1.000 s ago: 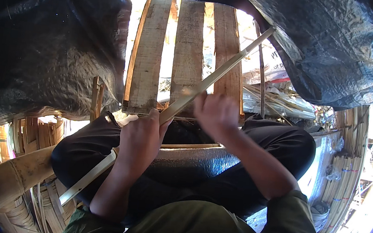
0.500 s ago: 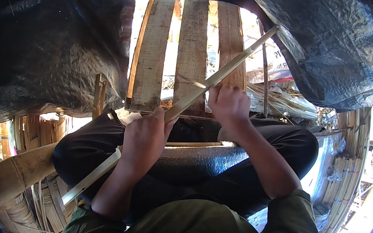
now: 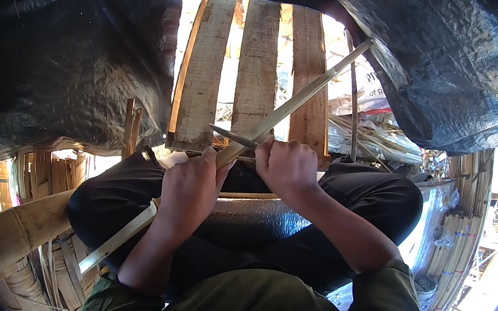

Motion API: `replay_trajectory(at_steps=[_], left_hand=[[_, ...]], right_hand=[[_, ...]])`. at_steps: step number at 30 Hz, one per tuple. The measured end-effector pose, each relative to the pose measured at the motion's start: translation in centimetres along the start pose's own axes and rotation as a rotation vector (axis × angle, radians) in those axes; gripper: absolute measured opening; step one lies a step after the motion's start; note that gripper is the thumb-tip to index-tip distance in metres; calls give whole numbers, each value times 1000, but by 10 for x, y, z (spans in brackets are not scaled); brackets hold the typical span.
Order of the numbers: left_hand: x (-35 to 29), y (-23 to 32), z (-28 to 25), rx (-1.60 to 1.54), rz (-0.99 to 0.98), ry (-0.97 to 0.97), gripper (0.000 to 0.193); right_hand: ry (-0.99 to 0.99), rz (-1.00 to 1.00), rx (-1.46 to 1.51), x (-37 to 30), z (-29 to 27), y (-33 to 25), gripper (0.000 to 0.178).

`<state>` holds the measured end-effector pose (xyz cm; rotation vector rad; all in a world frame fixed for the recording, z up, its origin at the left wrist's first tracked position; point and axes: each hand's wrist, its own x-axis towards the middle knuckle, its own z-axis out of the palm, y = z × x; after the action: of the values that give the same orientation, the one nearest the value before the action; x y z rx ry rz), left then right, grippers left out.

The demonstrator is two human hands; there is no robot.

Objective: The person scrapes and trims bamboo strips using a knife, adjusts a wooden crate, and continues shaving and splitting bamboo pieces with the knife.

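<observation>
**Splitting a bamboo strip over the lap**

Left hand (image 3: 192, 189) grip pinches the long pale bamboo strip (image 3: 296, 102) just below the dark metal knife blade (image 3: 233, 135). Right hand (image 3: 285, 166) grip is fisted on the knife handle. Judgement: keep the blade centred, away from the fingers. No containers clearly visible.

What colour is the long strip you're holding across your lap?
The bamboo strip is pale yellowish tan, lighter where sunlit; the head view shows it.
</observation>
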<state>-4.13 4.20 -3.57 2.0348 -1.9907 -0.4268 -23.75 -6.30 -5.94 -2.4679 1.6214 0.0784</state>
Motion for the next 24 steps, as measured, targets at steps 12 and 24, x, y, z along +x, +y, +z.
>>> replay_trajectory(at_steps=[12,24], left_hand=[[-1,0,-7,-8,-15,-38,31],[-2,2,-16,-17,-28,-52,32]], right_hand=[[365,3,5,4,-13,-1,44],[157,169,-10,2,13,11,39]])
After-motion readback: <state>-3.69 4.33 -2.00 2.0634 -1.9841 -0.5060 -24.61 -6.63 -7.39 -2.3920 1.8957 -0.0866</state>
